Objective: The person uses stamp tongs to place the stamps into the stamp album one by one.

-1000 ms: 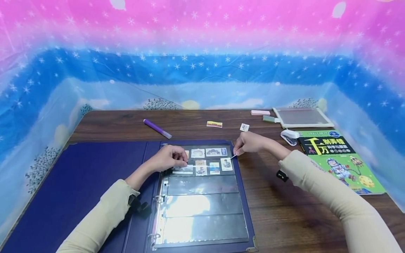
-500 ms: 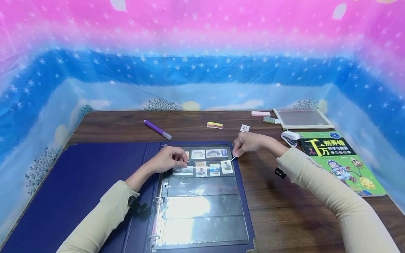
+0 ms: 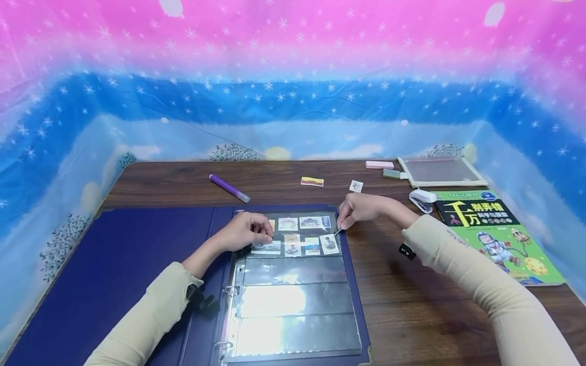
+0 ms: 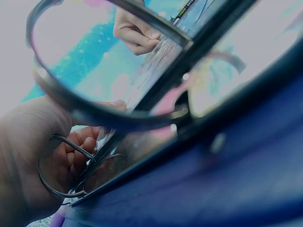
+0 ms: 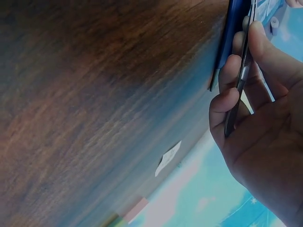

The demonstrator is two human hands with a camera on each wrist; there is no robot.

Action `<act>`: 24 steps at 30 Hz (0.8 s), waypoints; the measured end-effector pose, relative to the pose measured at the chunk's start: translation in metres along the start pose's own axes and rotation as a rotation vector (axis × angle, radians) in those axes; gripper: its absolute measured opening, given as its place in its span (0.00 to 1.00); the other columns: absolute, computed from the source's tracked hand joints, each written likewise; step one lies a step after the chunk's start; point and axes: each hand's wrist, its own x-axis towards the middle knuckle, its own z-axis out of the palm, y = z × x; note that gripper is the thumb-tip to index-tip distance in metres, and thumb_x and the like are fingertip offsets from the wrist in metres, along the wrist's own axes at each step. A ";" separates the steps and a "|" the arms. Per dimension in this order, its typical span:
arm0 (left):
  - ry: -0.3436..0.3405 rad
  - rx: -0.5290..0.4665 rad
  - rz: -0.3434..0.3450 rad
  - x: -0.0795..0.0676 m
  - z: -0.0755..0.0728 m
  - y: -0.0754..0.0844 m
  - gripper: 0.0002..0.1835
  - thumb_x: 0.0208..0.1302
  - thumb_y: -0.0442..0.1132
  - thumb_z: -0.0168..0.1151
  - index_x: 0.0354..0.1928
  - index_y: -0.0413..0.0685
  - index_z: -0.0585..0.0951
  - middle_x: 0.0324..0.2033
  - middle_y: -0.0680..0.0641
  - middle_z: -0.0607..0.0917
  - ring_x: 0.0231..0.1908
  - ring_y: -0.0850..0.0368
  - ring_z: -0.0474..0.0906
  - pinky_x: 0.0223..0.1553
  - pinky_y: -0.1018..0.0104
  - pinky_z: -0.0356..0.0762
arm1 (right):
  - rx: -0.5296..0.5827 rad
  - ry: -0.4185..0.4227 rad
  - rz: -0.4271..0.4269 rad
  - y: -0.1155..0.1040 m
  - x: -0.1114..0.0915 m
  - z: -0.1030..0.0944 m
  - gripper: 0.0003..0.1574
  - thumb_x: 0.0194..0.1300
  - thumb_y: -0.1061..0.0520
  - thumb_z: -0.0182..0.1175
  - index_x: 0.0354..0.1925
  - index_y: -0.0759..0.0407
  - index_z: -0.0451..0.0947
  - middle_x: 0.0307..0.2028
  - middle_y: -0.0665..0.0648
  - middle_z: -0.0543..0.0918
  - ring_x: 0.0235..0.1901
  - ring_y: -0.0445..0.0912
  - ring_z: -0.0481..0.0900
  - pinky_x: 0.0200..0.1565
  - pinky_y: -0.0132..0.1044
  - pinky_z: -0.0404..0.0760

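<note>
A blue stamp album lies open, with a dark page of clear pockets in its rings. Several stamps fill the two upper rows. My left hand is over the page's upper left, pinching the clear pocket film between thumb and fingers; the left wrist view looks at it past the metal rings. At the page's right edge, my right hand grips dark tweezers with bright metal tips. Those tips reach the upper right corner of a slightly tilted portrait stamp at the end of the second row.
Behind the album lie a purple marker, a red and yellow stamp and a small pale stamp. To the right are a pink eraser, a green block, a framed pouch, a white stapler and a green book.
The portrait stamp has slid slightly down into the second row and now leans to one side. The right hand has shifted slightly with the tweezers; the left hand stays in place.
</note>
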 end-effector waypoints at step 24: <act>-0.013 0.201 0.018 -0.002 0.001 0.010 0.03 0.55 0.38 0.67 0.31 0.48 0.83 0.27 0.50 0.77 0.25 0.63 0.69 0.29 0.71 0.69 | 0.105 0.623 0.247 0.050 -0.033 0.012 0.12 0.62 0.55 0.61 0.42 0.59 0.84 0.42 0.62 0.86 0.34 0.44 0.75 0.36 0.32 0.70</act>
